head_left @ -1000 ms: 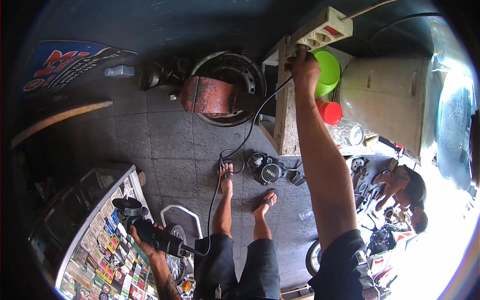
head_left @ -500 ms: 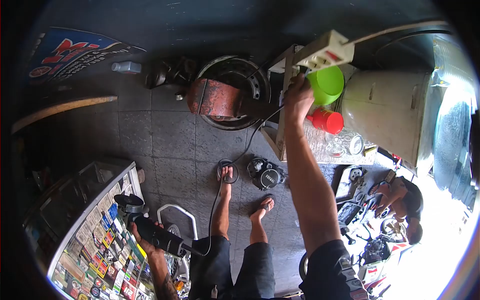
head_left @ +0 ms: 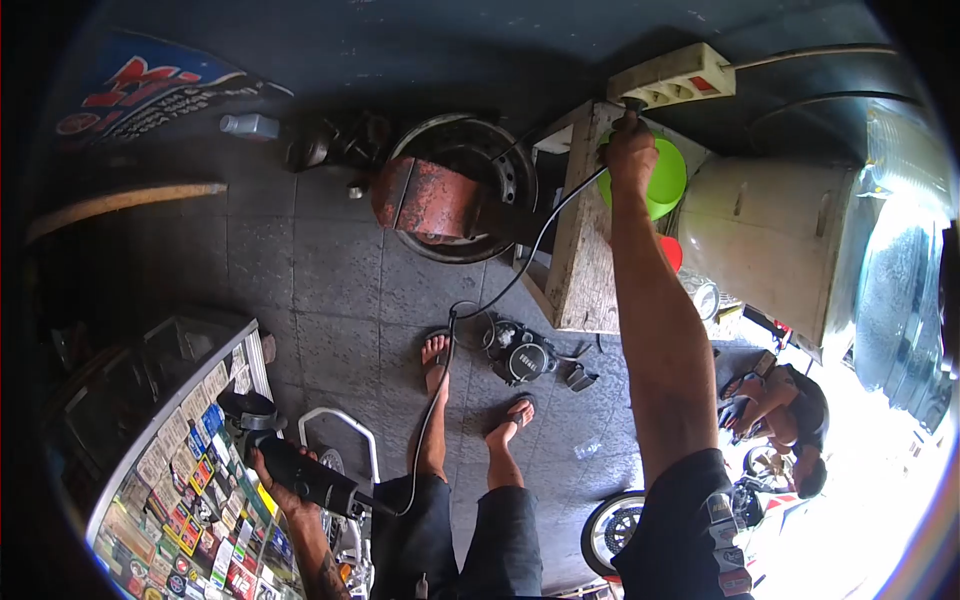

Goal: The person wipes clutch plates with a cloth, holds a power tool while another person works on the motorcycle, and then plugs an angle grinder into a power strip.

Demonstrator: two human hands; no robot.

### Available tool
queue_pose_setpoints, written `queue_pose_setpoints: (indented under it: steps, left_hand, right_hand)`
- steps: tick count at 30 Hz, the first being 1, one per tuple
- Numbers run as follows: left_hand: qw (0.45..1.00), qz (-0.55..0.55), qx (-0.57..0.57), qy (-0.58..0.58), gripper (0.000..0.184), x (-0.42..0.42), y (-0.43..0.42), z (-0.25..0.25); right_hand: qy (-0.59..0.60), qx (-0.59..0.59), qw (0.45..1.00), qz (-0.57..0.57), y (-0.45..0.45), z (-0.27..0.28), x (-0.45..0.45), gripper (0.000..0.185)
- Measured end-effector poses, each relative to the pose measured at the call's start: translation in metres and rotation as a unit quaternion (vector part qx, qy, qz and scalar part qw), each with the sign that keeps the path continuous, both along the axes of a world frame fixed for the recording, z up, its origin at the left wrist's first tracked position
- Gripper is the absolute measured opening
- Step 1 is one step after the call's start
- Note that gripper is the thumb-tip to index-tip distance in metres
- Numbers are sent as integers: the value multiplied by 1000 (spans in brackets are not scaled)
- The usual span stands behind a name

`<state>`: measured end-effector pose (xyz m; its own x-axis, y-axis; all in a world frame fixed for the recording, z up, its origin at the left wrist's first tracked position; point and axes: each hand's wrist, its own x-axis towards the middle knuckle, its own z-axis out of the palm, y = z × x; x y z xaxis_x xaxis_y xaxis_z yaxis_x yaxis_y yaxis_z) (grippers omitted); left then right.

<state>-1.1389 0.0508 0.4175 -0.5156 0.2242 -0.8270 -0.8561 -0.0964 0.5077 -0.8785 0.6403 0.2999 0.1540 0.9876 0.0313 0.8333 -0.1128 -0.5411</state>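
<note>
My left hand (head_left: 285, 485) is closed around the dark body of an angle grinder (head_left: 305, 477), whose disc end points up and left over a sticker-covered glass case (head_left: 150, 430). A black cord (head_left: 540, 235) runs from the grinder up to my right hand (head_left: 631, 160). That hand is closed on the dark plug (head_left: 630, 118) at the left end of a white power strip (head_left: 672, 80). Just behind the hand stands a green container (head_left: 667, 180); a red cup (head_left: 671, 252) is partly hidden by my forearm.
A wheel rim (head_left: 515, 170) with a rusty red metal part (head_left: 435, 197) lies near the wall. An engine part (head_left: 523, 358) rests on the floor by my feet. At the right a person (head_left: 790, 415) crouches beside a motorcycle. A white wooden stand (head_left: 590, 270) is under my right arm.
My right hand has moved up and right from its lower position half a second ago and is back at the strip with the plug. The view has shifted slightly. My left hand still holds the grinder.
</note>
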Motion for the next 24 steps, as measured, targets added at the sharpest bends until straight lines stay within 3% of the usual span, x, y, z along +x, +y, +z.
queue_pose_setpoints:
  steps: [4,6,10,14,16,19,20,22,24]
  left_hand:
    - [1000,15,-12,17,51,3,13,9]
    - [1000,4,-13,26,51,2,11,11]
    - [1000,3,-15,27,52,3,1,8]
    - [997,38,-61,14,52,0,-15,3]
    - [985,50,-160,28,54,-2,-19,10]
    - [998,4,-38,40,57,2,-15,11]
    - [999,-1,-26,35,58,2,-14,12]
    - [998,-1,-45,44,59,1,-22,10]
    - [996,-3,-59,60,59,8,-16,17]
  right_hand:
    - [68,-102,992,-19,0,16,-4,47]
    - [-41,-1,999,0,4,10,-2,48]
    - [-52,-63,997,2,16,7,1,51]
    - [-217,39,972,79,42,-31,24,53]
    - [-216,-65,970,88,21,14,4,51]
    - [-155,-47,985,62,80,-57,48,56]
    - [-297,-9,934,198,106,-84,70,57]
    - [-424,24,847,319,97,-89,90,57]
    - [-206,-12,974,99,49,-50,73,53]
